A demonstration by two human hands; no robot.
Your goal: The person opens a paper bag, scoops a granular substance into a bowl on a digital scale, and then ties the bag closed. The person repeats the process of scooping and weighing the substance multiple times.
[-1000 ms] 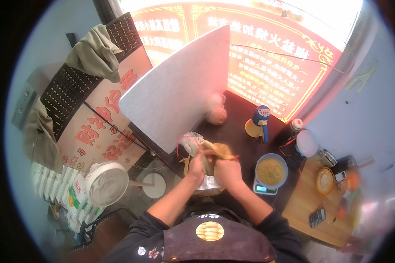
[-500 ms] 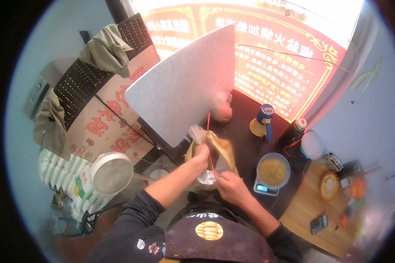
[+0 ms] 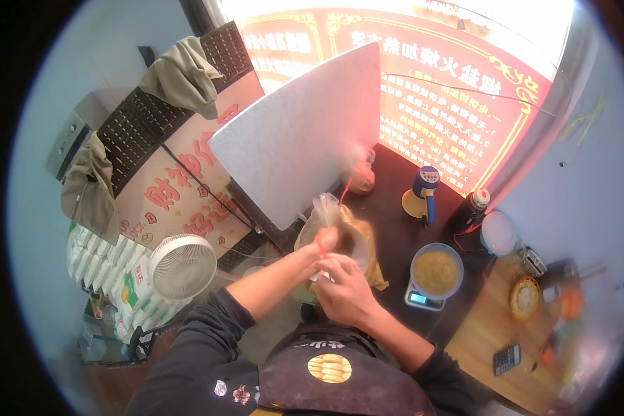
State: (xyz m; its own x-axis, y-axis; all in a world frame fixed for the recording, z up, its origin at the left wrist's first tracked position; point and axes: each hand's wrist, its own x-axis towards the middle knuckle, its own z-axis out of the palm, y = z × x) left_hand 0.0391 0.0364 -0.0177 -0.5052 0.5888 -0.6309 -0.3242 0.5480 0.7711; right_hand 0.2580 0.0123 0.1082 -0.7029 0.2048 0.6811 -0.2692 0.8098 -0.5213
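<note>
My left hand (image 3: 330,239) is closed around the gathered neck of a clear plastic liner (image 3: 325,207). The liner stands inside a yellow-brown bag (image 3: 369,243) at the near edge of the dark table. A thin red string (image 3: 346,188) comes down to the liner and shows again at my left wrist. Next to that wrist, my right hand (image 3: 345,290) is closed, fingers pinched on the string; its very end is hidden. Something whitish shows under the right fingers. Behind the bag lies a clear plastic bag with reddish contents (image 3: 362,180).
A pale board (image 3: 298,132) stands tilted behind the bag. To the right are a blue and yellow megaphone (image 3: 421,195), a bowl of yellowish food (image 3: 435,272) on a digital scale (image 3: 423,300), and a thermos (image 3: 469,211). A white fan (image 3: 182,267) is at the left.
My right hand has moved left and up, from beside the bag's front to my left wrist, bringing the red string across that wrist. The whole view has shifted slightly.
</note>
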